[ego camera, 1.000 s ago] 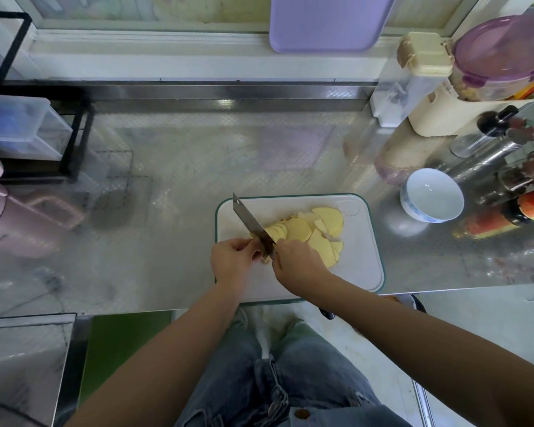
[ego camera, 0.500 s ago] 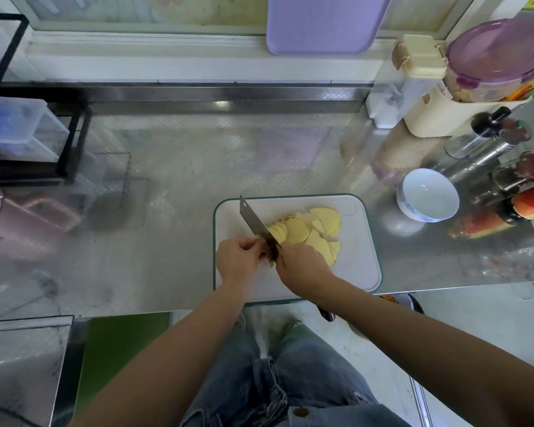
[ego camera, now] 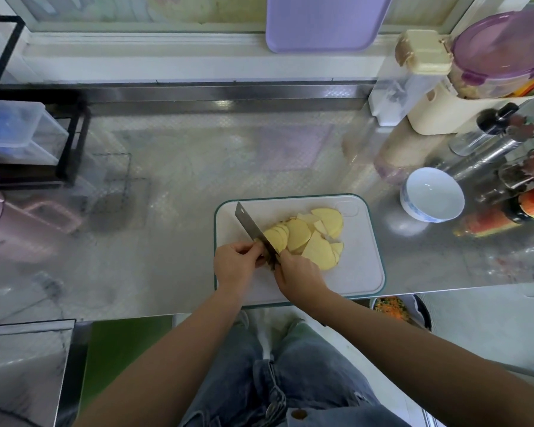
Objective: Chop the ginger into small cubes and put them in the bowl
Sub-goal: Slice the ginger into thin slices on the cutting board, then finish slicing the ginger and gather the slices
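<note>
As bowl [ego camera: 431,195] (white) stands, board [ego camera: 359,272] bears ginger [ego camera: 298,235]

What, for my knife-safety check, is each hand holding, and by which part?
Right hand grips the knife by its handle, hidden in the fist. Left hand pinches a ginger stub, mostly hidden, beside the knife.

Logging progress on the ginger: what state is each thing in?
ginger slices: sliced thin, fanned out, not cubed
knife: gripped by right hand, blade down beside slices
left hand: curled beside blade, contents hidden
bowl: upright, empty
cutting board: lying flat, holding slices
</note>
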Demonstrator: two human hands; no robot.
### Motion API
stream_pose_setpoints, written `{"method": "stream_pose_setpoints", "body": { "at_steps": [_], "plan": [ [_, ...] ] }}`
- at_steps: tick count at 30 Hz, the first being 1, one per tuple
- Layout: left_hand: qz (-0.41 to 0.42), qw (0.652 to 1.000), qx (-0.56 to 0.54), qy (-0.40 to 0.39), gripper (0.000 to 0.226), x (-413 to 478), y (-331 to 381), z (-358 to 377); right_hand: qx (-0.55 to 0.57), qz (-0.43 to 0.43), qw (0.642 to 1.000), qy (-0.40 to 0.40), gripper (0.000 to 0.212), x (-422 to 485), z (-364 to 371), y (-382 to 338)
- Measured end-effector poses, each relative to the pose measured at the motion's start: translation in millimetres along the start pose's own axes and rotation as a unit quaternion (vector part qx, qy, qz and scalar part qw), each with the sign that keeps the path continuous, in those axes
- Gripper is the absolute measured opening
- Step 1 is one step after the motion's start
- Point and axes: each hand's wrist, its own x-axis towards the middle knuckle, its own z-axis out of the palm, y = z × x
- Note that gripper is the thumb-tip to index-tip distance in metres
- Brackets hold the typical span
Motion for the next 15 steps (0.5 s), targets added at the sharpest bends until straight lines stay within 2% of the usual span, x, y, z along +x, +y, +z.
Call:
{"method": "stream_pose_setpoints", "body": {
  "at_steps": [3,7,12,15],
  "plan": [
    [-0.004,0.999,0.041,0.020,0.016,6.9,-2.7,-2.6,0.045,0.008,0.999,-0.001,0.024,1.1,-4.3,8.7],
    [-0.008,0.996,0.082,0.045,0.004,11.2,-7.8,-8.9,0.097,0.014,0.995,0.015,0.023,2.9,-15.1,15.6],
    [-0.018,0.991,0.131,0.016,0.035,8.2,-9.2,-10.5,0.086,-0.023,0.996,0.000,0.020,-0.9,-20.3,16.0],
    [-0.002,0.986,0.167,0.023,0.035,9.2,-11.2,-11.0,0.130,-0.034,0.990,0.041,0.020,-1.4,-28.2,19.7]
  ]
}}
